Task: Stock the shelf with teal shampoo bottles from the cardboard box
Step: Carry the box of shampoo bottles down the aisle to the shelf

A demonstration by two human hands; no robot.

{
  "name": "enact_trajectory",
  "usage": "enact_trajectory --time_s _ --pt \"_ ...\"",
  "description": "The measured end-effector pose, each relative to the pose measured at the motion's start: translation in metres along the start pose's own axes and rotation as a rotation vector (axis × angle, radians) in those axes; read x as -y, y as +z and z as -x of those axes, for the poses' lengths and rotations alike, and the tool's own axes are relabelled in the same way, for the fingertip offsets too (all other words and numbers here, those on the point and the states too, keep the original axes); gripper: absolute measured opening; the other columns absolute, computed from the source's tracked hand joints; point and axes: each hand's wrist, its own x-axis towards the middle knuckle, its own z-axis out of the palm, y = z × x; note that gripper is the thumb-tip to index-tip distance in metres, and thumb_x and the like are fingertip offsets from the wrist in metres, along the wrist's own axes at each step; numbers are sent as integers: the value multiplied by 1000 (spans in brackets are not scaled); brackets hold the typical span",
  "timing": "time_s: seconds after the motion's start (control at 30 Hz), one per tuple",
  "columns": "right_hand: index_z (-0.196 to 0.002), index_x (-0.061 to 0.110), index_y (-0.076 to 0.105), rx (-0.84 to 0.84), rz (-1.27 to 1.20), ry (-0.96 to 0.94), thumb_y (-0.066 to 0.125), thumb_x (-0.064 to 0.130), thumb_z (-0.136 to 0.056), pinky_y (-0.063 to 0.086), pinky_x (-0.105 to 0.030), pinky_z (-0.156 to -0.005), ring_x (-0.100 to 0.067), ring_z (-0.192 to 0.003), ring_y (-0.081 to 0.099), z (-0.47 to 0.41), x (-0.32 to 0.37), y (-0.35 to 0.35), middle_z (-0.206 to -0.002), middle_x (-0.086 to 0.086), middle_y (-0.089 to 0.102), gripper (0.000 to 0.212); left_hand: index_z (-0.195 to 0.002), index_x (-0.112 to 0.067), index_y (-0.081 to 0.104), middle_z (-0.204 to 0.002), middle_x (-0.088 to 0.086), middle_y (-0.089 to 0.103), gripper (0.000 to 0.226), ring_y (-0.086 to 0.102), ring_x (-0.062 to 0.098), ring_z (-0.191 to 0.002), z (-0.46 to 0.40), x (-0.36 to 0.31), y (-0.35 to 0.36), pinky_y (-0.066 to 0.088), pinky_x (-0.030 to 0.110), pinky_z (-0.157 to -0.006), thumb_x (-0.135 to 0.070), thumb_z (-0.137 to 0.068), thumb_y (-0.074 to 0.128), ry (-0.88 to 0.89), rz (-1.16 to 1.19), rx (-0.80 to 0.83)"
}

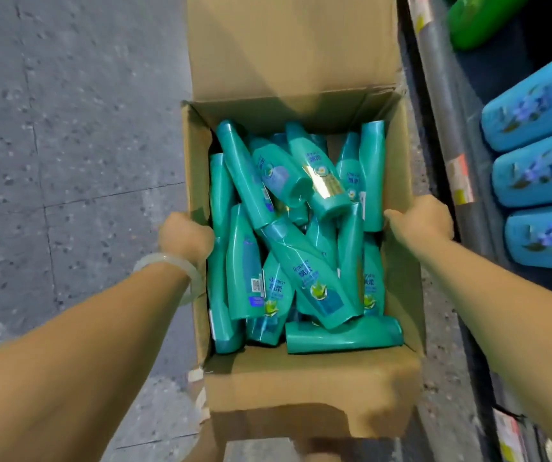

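Teal shampoo bottles (pixel 301 228) heaped loosely inside open cardboard box (pixel 308 388), criss-crossed, filling it wall to wall. Left hand (pixel 184 236) clamped over box's left wall, fingers curled around the rim; pale bangle (pixel 181 271) on that wrist. Right hand (pixel 424 218) gripping right wall likewise. Shelf (pixel 441 105) along the box's right side, blue bottles (pixel 537 168) lying on it.

Light is even and fairly bright from overhead, shadows soft. Glare streak on one teal bottle's gold label (pixel 324 181) near the cardboard box's (pixel 398 168) far end. Overall soft motion blur; blue bottles (pixel 534 105) at right smeared, wide-angle stretching at edges.
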Motion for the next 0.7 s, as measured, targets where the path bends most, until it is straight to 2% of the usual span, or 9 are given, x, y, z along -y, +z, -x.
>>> enact_trajectory --time_s 0.1,0.17,0.23,0.3,0.37,0.47,0.53,0.63,0.7 --pt "-104 -7 58 -8 -23 14 62 28 -90 38 -35 -68 -39 -104 58 -35 -2 35 -110 -24 61 38 -63 -9 49 -63 5 49 22 55 27 -73 -39 4 40 50 33 -67 0 -83 51 -4 13 -6" --pt "-109 -7 58 -14 -23 22 62 30 -89 43 -38 -75 -39 -109 56 -56 -4 56 -116 -25 60 43 -75 -5 56 -69 7 53 9 57 26 -76 -61 7 64 49 31 -64 -1 -82 51 2 28 -9" --pt "-110 -6 57 -13 -38 29 62 31 -89 46 -41 -80 -39 -109 56 -74 -8 77 -117 -24 60 43 -81 -5 57 -72 8 54 7 57 25 -75 -78 13 85 44 30 -55 -2 -83 50 4 43 -9" --pt "-110 -7 56 -8 -47 35 61 30 -90 46 -43 -83 -39 -110 55 -83 -13 96 -117 -24 59 42 -71 -7 51 -64 3 48 15 53 24 -68 -88 19 105 41 28 -52 -3 -85 50 -3 15 -23" --pt "-109 -7 57 -45 -34 41 60 28 -90 46 -43 -85 -38 -110 55 -91 -17 110 -117 -24 60 39 -60 -13 41 -60 0 42 29 49 21 -63 -92 19 122 41 27 -60 -4 -87 50 -10 -23 -73" --pt "-105 -4 60 -87 11 36 60 29 -89 46 -41 -81 -37 -107 57 -96 -17 117 -113 -23 62 37 -58 -15 34 -60 -2 38 35 49 19 -74 -90 15 128 39 24 -65 -6 -88 51 -26 -57 -160" --pt "-101 -3 61 -78 3 18 61 31 -88 43 -37 -72 -38 -101 60 -100 -18 116 -106 -23 64 36 -58 -14 35 -64 1 43 34 49 21 -75 -90 12 127 39 25 -66 -6 -87 51 -14 -57 -161" --pt "-89 1 62 -57 -6 35 62 33 -87 45 -37 -68 -36 -88 63 -103 -19 118 -85 -18 64 33 -71 -7 48 -76 9 53 15 51 25 -75 -93 16 127 41 29 -66 -7 -86 51 -25 -51 -121" --pt "-80 3 59 -42 -8 47 62 34 -87 46 -36 -63 -34 -82 63 -105 -20 119 -77 -15 60 32 -82 -6 54 -76 10 55 5 53 27 -74 -94 17 128 43 30 -65 -6 -85 50 -30 -24 -107"
